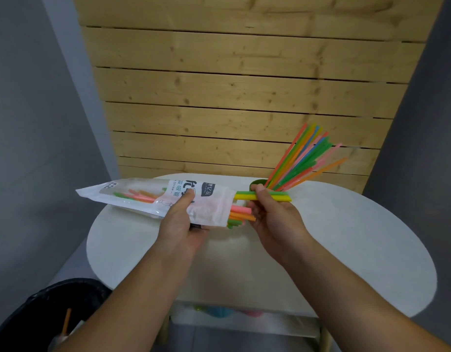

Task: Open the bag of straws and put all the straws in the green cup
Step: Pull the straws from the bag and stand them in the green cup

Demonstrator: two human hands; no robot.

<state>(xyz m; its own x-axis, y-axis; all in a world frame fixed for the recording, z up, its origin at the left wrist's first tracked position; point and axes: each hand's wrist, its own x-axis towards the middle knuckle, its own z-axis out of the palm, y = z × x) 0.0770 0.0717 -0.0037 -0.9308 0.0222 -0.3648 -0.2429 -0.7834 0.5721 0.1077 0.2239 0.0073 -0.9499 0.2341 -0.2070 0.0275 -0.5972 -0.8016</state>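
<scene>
Gripping the bag (153, 199) above the white table (346, 237), the left hand (180, 224) has its thumb on top. The right hand (272, 212) pinches 2 straws (275, 196) protruding from its mouth, beside the green cup (256, 185) holding more straws.

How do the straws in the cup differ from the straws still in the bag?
The straws in the cup stand tilted and fanned out; the straws in the bag lie sideways, bunched. The cup's bunch looks larger; few remain in the bag. Nothing touches the cup's straws, while the right hand pulls a yellow and a green one from the bag. Both are mixed bright colours.
</scene>
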